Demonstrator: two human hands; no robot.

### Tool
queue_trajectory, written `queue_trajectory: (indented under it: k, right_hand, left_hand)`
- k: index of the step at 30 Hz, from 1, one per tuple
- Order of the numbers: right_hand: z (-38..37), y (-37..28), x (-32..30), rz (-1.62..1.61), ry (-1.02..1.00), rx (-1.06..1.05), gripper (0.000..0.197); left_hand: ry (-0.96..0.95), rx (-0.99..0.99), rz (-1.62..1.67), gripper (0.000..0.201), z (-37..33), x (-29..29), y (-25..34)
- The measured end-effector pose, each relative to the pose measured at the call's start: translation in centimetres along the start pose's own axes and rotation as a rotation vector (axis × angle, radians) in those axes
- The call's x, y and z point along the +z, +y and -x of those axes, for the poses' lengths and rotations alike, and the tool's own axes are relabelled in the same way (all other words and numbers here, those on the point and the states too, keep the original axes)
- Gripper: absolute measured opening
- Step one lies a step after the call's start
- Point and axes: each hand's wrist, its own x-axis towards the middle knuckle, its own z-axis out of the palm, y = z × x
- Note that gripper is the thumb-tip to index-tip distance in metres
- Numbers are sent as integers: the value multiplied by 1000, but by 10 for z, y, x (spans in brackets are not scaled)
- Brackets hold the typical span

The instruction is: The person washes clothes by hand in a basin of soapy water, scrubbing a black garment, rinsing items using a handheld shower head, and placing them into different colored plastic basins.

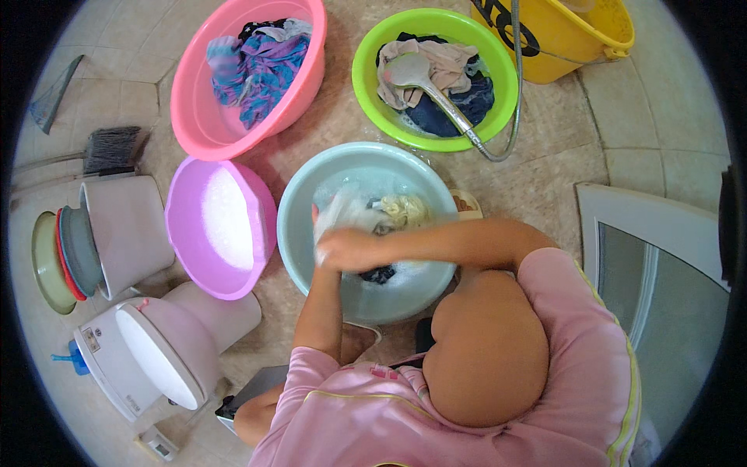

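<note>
Over a pale blue basin (pixel 292 268) of sudsy water, both my hands work on a wet white cloth (pixel 346 212). My right hand (pixel 352 249) crosses in from the right and is closed on the cloth, blurred by motion. My left hand (pixel 315 213) grips the same cloth at its left side, mostly hidden by the cloth and the right hand. In the water beside them lie a pale yellow garment (pixel 405 210) and a dark piece of clothing (pixel 379 274).
A pink basin (pixel 187 101) and a green basin (pixel 366 117) hold clothes; a shower head (pixel 408 71) lies across the green one. To the left are a purple basin (pixel 180 226) with suds and a toilet (pixel 167 350). A yellow bucket (pixel 552 62) stands far right.
</note>
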Motion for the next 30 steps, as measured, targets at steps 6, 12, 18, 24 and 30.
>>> queue_trajectory:
  k: [6, 12, 18, 24, 30]
  right_hand:
    - [5, -26, 30, 157, 24, -481, 16]
    - [16, 84, -43, 617, 393, 563, 16]
    - [3, 74, -47, 1005, 601, -198, 23]
    - [34, 96, -22, 603, -384, 261, 20]
    - [36, 101, -39, 728, 48, 539, 20]
  left_hand:
    - [-488, -45, 56, 48, -34, -33, -18]
    - [-6, -1, -170, 41, 9, 13, 0]
    - [380, 468, -1365, 48, 3, -44, 20]
    - [42, 786, -2568, 41, -9, -67, -26]
    - [322, 326, -1019, 30, 1, -4, -13]
